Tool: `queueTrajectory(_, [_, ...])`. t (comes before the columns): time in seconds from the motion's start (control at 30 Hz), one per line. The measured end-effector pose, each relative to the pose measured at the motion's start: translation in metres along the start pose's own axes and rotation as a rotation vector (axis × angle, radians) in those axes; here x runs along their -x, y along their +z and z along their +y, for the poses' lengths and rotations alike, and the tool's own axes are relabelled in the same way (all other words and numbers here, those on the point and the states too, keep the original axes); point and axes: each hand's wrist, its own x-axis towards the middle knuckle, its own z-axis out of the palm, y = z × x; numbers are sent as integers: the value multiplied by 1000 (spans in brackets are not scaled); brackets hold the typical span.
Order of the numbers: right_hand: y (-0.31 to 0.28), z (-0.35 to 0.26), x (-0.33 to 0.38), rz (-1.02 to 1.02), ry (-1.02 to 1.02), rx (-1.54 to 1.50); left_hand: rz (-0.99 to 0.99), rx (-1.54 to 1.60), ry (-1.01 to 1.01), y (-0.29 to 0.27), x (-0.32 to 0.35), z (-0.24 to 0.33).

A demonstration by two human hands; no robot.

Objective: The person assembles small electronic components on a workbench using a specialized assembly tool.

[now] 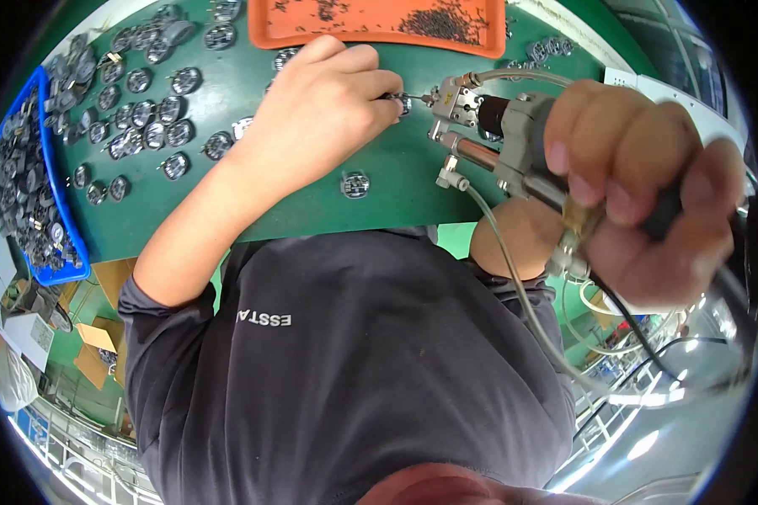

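Note:
My right hand (640, 185) is wrapped round a power screwdriver (522, 135) with hoses, a metal head and a thin tip pointing left. The tip meets a small round part (404, 104), dark and silvery, at the fingertips of my left hand (333, 101). Those fingers are curled and closed on the part, hiding most of it. Another round part (355, 184) lies alone on the green table (286, 210), nearer to me. Beyond my hands, an orange tray (379, 40) holds many tiny dark pieces that look like screws.
Many similar round parts (143, 112) lie scattered at the left. A blue bin (55, 181) heaped with dark parts stands at the left edge. More parts (552, 48) sit right of the tray. A pale hose (514, 269) loops down from the screwdriver past my right arm.

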Motion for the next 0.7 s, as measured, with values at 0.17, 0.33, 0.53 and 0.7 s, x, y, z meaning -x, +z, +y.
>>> queueTrajectory(0.17, [26, 6, -21, -43, -26, 12, 5, -11, -12, 1, 7, 6])
queueTrajectory(0.33, [28, -23, -4, 65, -97, 23, 14, 39, -46, -2, 12, 4])
queueTrajectory(0.53, [23, -24, -2, 86, -78, 54, 18, 20, -30, 0, 8, -1])
queueTrajectory(0.7, [22, -25, 8, 117, -64, 88, 8, 20, -40, 0, 8, 1])
